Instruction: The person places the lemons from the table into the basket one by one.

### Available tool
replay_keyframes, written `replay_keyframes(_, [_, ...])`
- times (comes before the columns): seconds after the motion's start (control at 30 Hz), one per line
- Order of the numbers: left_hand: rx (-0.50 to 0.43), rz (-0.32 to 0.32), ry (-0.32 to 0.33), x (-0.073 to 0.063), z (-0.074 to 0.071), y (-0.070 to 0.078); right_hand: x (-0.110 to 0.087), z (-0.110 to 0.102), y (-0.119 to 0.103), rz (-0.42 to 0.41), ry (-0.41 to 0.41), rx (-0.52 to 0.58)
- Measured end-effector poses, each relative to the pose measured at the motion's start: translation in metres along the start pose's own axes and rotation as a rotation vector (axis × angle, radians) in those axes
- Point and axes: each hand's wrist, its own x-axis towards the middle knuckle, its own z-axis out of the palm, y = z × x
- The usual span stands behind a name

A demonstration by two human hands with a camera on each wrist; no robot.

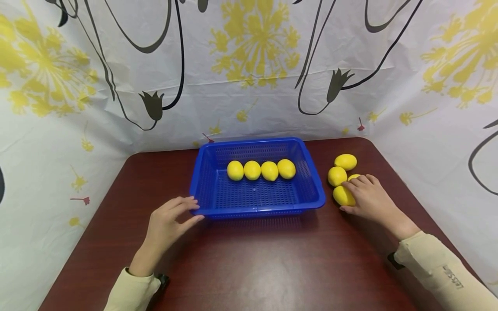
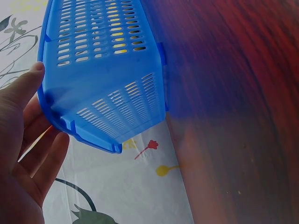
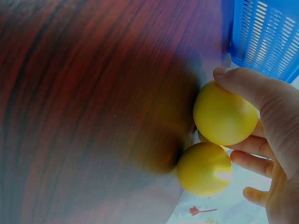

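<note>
A blue plastic basket [image 1: 254, 211] stands on the table, with several yellow lemons [image 1: 252, 170] in a row inside it. My left hand [image 1: 167, 224] holds the basket's near left corner; in the left wrist view the thumb [image 2: 37, 70] lies at one side of the rim and the fingers at the other. To the right of the basket, my right hand [image 1: 369, 199] grips the nearest lemon [image 1: 343, 196] of a small group, its thumb on the near side. The right wrist view shows this lemon [image 3: 225, 114] between thumb and fingers, with another lemon [image 3: 204, 169] close by.
Beyond the gripped one lie a lemon [image 1: 336, 176] and a farther lemon [image 1: 345, 162]; another lemon [image 1: 354, 177] is partly hidden by the right hand. The dark red wooden table [image 1: 249, 263] meets a patterned white cloth [image 1: 241, 103] at the back and sides.
</note>
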Motion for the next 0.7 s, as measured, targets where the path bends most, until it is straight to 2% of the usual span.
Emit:
replay_keyframes(0.43, [0.000, -0.027, -0.030, 0.0001, -0.0012, 0.0013, 0.0006, -0.0019, -0.0013, 0.003, -0.001, 0.029])
replay_keyframes(0.7, [-0.006, -0.002, -0.003, 0.0004, -0.0003, 0.0012, 0.0022, -0.0032, -0.0025, 0.015, 0.001, 0.052])
